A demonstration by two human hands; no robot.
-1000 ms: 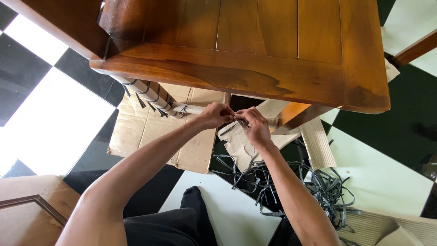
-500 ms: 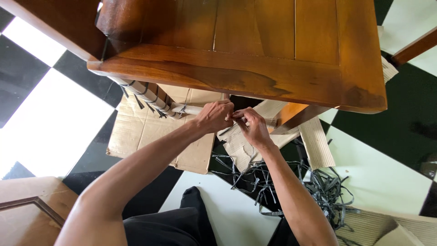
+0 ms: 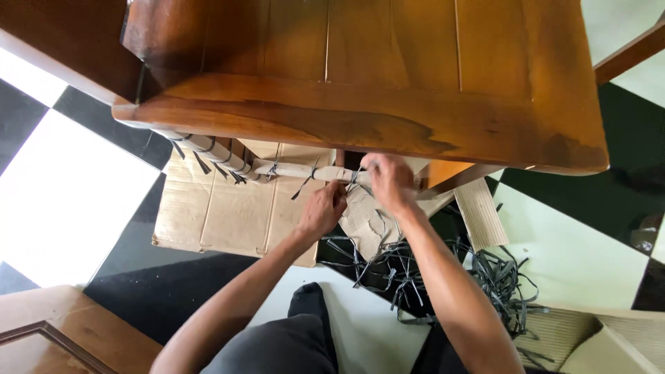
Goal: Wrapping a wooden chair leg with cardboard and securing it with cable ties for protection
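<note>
Fingers of the right hand close on the paper-wrapped rail at frame centre, under the wooden table; motion blur hides the exact grip. The left hand sits just below, fingers curled, contents indiscernible. Judgement: steady the rail before working each black strap. Flattened cardboard lies beneath; loose cut straps clutter the lower right.

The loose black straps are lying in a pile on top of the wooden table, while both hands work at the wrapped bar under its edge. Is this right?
Not quite. The head view shows the black straps piled on the checkered floor, not on the wooden table. The rest holds: the left hand and right hand work at the wrapped bar under its edge.
</note>
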